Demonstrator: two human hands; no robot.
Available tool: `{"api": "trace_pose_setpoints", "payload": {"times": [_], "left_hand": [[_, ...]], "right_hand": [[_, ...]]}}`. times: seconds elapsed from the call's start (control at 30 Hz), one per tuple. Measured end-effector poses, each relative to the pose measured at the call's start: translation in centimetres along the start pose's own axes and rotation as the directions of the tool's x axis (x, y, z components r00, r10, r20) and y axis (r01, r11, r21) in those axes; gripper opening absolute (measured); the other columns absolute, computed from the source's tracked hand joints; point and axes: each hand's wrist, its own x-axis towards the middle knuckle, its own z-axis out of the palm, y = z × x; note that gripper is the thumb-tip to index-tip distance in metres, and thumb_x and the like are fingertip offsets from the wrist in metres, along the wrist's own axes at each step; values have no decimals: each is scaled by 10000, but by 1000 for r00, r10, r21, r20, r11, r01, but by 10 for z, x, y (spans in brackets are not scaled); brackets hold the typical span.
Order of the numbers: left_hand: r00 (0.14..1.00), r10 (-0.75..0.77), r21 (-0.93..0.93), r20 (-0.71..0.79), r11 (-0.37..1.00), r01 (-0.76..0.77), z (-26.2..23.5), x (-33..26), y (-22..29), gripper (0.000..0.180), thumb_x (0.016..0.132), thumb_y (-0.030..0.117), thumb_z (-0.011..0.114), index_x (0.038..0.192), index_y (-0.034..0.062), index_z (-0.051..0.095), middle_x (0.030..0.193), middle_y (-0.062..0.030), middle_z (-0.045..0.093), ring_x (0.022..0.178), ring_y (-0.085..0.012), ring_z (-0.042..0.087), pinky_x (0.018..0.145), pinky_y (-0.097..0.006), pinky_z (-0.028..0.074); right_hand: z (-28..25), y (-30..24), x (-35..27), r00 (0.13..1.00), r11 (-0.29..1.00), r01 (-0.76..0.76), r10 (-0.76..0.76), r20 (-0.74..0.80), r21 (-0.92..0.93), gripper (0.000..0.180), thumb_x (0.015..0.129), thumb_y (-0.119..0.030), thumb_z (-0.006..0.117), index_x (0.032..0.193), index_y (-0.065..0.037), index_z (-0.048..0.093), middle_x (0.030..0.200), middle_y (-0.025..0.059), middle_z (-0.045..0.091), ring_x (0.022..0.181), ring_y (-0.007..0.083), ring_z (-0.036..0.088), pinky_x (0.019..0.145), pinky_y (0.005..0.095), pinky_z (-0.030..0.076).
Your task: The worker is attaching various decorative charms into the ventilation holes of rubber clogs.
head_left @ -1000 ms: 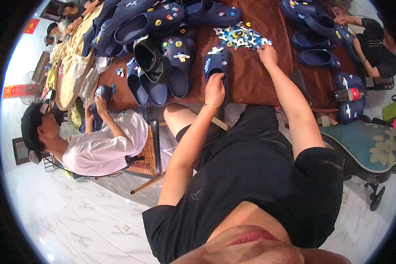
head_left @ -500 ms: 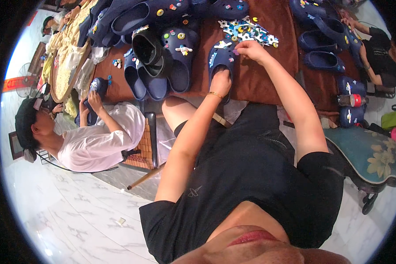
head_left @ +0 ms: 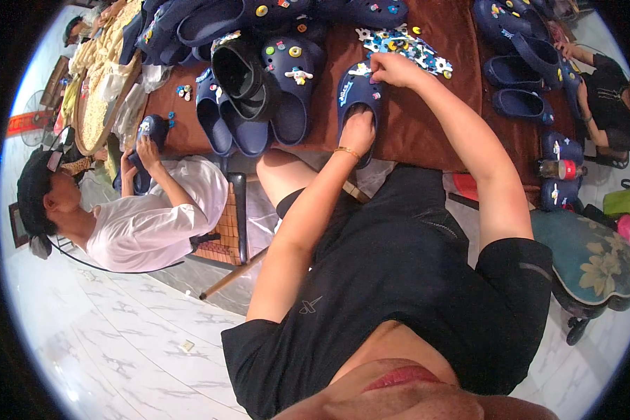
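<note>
A navy clog (head_left: 360, 89) with white and coloured charms on its upper lies toe-away on the brown-covered table in front of me. My left hand (head_left: 359, 133) reaches into its foot opening and holds it, the fingertips hidden inside. At the clog's right side, my right hand (head_left: 393, 70) pinches a small purplish shoe charm (head_left: 373, 79), mostly covered by the fingers, against the upper. Just beyond lies a heap of loose shoe charms (head_left: 416, 54) in white, blue, black and yellow.
Decorated navy clogs (head_left: 290, 91) and a black clog (head_left: 241, 77) crowd the left; more clogs (head_left: 518, 105) stand at right beside a bottle (head_left: 561, 169). One co-worker (head_left: 140, 224) sits at left handling a clog, another (head_left: 605, 105) works far right. A cushioned stool (head_left: 584, 259) stands nearby.
My right hand has shifted slightly left and away from me, closer over the clog's upper. My left hand stays inside the clog. The view has turned slightly.
</note>
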Motion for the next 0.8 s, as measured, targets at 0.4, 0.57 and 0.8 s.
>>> {"api": "trace_pose_setpoints", "payload": {"times": [0.4,0.57,0.8], "left_hand": [[1000,0,-43,-4,999,0,2,2,-2,103,711,56,464,742,-40,483,745,-259,517,740,-407,511,686,-469,404],[1000,-2,-11,10,1000,2,4,3,-5,106,710,61,472,744,-39,477,758,-259,515,748,-404,510,688,-466,403],[1000,-6,-16,23,1000,6,4,1,-2,122,722,81,466,753,-37,479,742,-262,520,740,-403,514,686,-472,405]], "right_hand": [[-12,-6,11,989,914,-126,148,28,-386,460,630,-355,695,897,-42,489,846,145,576,823,303,558,681,379,436],[-9,-15,-1,969,899,-216,245,28,-380,503,663,-371,673,1001,-38,504,980,149,565,939,285,546,748,405,446],[3,-13,-9,998,940,29,-11,55,-341,175,721,-204,609,838,-83,559,906,93,564,837,288,552,676,408,435]]}}
